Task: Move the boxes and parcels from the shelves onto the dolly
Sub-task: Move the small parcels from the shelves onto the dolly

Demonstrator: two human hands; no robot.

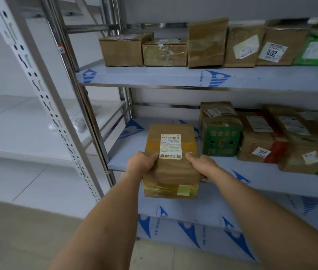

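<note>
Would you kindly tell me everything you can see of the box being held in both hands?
The box is brown cardboard wrapped in clear and yellowish tape, with a white barcode label on top and a small yellow-green sticker on its near face. It looks closed and whole. It juts past the front edge of the middle shelf, gripped by the left hand and right hand at its sides.

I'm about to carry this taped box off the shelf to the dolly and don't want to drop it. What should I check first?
1. Left hand grips the taped box at its left edge: ok.
2. Right hand grips its right edge: ok.
3. Box's near end overhangs the middle shelf; whether the far end is lifted: cannot tell.
4. Gap to the green box beside it: ok.
5. Dolly position: cannot tell, not in view.
</note>
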